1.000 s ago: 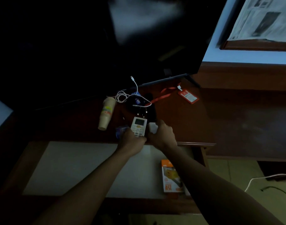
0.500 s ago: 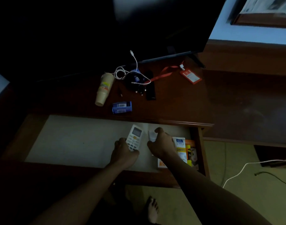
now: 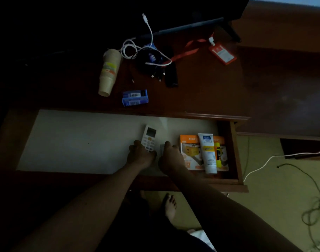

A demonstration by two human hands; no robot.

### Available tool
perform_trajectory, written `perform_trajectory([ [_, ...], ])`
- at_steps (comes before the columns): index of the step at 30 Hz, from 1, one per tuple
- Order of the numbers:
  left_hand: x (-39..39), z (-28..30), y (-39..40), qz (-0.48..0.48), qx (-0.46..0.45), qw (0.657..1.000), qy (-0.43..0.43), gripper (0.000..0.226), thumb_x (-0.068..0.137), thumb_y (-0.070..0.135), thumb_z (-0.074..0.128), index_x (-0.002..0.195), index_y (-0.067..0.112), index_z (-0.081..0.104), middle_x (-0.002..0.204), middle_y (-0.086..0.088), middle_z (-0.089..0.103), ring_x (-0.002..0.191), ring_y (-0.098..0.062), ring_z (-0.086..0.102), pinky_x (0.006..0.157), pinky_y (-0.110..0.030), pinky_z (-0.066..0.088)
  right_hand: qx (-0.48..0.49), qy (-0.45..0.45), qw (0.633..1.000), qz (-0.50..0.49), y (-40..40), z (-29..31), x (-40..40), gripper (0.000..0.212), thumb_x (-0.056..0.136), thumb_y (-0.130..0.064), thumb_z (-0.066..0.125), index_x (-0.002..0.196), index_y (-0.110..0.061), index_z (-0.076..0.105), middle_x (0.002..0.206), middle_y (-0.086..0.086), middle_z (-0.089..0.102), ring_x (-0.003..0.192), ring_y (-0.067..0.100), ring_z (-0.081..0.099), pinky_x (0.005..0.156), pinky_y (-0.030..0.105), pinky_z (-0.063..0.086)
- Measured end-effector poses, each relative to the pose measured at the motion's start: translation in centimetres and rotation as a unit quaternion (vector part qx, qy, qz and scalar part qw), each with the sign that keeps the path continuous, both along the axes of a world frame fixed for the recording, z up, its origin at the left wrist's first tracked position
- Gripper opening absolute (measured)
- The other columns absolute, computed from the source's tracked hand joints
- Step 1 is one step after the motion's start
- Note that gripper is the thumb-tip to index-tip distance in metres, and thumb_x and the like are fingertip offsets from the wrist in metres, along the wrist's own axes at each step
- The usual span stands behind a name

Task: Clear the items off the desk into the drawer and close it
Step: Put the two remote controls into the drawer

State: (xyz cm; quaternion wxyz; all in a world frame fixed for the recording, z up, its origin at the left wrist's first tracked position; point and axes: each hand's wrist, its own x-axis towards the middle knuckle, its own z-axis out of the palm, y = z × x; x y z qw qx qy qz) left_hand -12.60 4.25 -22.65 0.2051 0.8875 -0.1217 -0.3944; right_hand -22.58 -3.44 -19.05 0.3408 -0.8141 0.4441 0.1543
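Drawer (image 3: 235,151) stands pulled fully out below the desk (image 3: 201,91) edge, its pale floor mostly bare. I note the left hand (image 3: 140,154) down inside it, fingers curled around the near end of a white remote (image 3: 149,138); the remote's long axis runs away from the hand toward the desk, tilted slightly right, and it appears to rest on the drawer floor. The right hand (image 3: 169,156) sits just beside it, closed over a small pale object (image 3: 162,149) I cannot identify; how firmly it is held I cannot tell. An orange box (image 3: 189,151) and a white tube (image 3: 208,153) already lie at the drawer's right end, the tube resting on the box.

Remaining on the desk: a blue packet (image 3: 135,97) nearest the drawer, a stack of paper cups (image 3: 109,71) lying on its side, a tangle of cables (image 3: 152,59), a black bar-shaped object (image 3: 171,74), and a red lanyard badge (image 3: 222,53).

My judgement: the release is in hand. The blue packet lies straight ahead of and above the left hand, its long axis across the reach, so the left is the nearer hand for it.
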Motion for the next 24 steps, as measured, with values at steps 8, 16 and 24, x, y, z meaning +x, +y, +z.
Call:
perform_trajectory([
  [8,0.8,-0.1,0.9,-0.085,0.026,0.996,0.010,0.077,0.075,0.061,0.060,0.136,0.017,0.042,0.131,-0.013,0.054,0.112,-0.035,0.058,0.092,-0.041,0.051,-0.056,0.075,0.994,0.060,0.6,0.1,0.5,0.039,0.096,-0.009,0.055,0.131,-0.001,0.040,0.131,0.025,0.047,0.111,0.038,0.061,0.082,0.036,0.050],
  [16,2.7,0.0,0.2,-0.151,0.002,0.986,-0.071,0.055,0.095,0.030,0.057,0.144,0.017,0.038,0.133,-0.019,0.044,0.112,-0.039,0.056,0.097,-0.047,0.050,-0.139,0.124,0.968,0.171,0.3,0.8,1.2,0.038,0.091,-0.015,0.065,0.126,-0.008,0.053,0.131,0.017,0.044,0.111,0.034,0.056,0.068,0.038,0.044],
  [24,2.0,-0.7,0.6,-0.159,-0.042,0.985,-0.045,0.055,0.090,0.016,0.067,0.137,0.011,0.039,0.128,-0.018,0.056,0.113,-0.034,0.059,0.091,-0.041,0.052,-0.174,0.157,0.943,0.234,-0.7,1.0,0.9,0.024,0.094,-0.011,0.059,0.118,-0.007,0.061,0.122,0.014,0.058,0.113,0.035,0.057,0.080,0.041,0.051],
])
